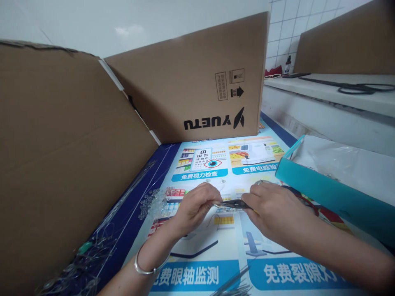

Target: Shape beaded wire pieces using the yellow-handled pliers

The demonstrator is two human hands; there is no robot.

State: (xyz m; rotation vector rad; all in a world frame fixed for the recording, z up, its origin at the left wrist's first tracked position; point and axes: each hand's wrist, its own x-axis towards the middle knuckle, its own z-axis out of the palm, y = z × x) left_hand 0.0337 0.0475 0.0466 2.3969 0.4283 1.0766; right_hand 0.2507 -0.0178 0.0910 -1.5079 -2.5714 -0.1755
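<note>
My right hand (268,203) is wrapped round a pair of pliers (234,203) with dark jaws and a bit of yellow handle showing. The jaws point left and reach the fingertips of my left hand (197,203), which is closed in a pinch. A thin wire (220,206) comes out of that pinch along the jaws; its exact shape is too small to tell. Just beyond my hands lies a thin wire piece with clear round ends (222,183). A heap of clear beads or pads (154,202) spreads to the left of my left hand.
Cardboard panels (191,82) stand at the left and back. A teal box (324,193) holding clear plastic is on the right. Several straight wires (233,285) lie at the near edge, with tangled wire pieces (92,255) at left. Scissors (354,87) rest on a ledge.
</note>
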